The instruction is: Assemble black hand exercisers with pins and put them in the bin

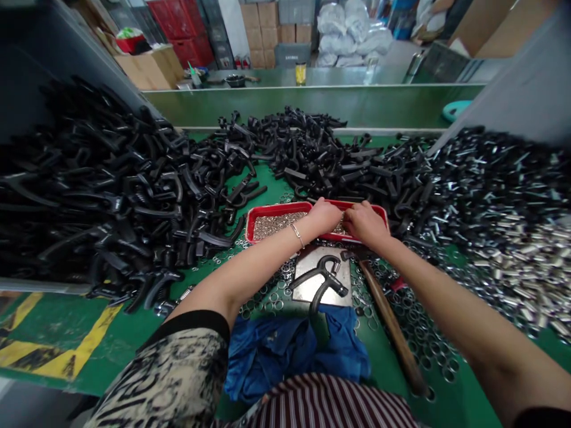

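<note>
Both of my hands are over the right one of two red trays [250, 229] that hold small metal parts [276, 223]. My left hand [326, 215] has its fingers curled down at the tray's middle; its fingertips are hidden. My right hand [364, 222] is just to the right, with fingers bent together at the small parts; what they hold is too small to make out. Nearer to me, a black hand-grip part [322, 274] lies on a metal plate [307, 294]. A hammer with a wooden handle [392, 324] lies right of the plate.
Black plastic parts [147, 196] are heaped at the left and behind the trays. Metal cylinders [530, 267] and dark pins [499, 172] are piled at the right. Metal rings [419, 333] lie scattered around the plate and hammer. A blue cloth [285, 351] lies at the front.
</note>
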`<state>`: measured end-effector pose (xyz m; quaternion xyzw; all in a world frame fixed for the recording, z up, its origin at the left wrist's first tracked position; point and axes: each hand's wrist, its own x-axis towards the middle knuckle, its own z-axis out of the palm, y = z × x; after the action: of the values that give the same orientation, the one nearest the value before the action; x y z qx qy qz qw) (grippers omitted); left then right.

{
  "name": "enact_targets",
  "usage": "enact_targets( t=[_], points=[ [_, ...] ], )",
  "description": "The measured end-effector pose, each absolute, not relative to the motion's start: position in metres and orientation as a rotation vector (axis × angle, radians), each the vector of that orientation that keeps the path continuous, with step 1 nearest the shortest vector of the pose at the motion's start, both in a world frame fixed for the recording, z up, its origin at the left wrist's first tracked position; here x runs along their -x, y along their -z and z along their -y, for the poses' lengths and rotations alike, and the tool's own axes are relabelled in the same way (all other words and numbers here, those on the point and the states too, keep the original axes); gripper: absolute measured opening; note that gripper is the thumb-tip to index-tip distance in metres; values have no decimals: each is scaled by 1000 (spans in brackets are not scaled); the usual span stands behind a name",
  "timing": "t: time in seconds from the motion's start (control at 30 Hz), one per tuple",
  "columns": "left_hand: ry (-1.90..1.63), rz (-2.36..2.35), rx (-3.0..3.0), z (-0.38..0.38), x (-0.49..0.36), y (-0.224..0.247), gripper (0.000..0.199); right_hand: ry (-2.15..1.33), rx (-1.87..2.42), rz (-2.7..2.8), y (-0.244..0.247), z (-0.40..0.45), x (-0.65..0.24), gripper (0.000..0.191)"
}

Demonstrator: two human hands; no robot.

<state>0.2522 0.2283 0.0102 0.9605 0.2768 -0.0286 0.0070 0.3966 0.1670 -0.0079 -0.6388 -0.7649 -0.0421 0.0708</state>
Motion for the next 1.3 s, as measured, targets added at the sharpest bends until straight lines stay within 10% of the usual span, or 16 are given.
enact_targets(
  t=[0.4,0.67,1.3],
  points=[
    [-719,-964,-2673,-189,-214,-8,20,-105,1652,1823,-2,-135,-400,17],
    [-637,-987,-2134,-100,-154,19,12,-1226,1585,1237,14,-46,-376,32],
    [-322,-855,-2898,-68,-156,16,34,-957,1707,1386,30,-49,-366,17]
  ],
)
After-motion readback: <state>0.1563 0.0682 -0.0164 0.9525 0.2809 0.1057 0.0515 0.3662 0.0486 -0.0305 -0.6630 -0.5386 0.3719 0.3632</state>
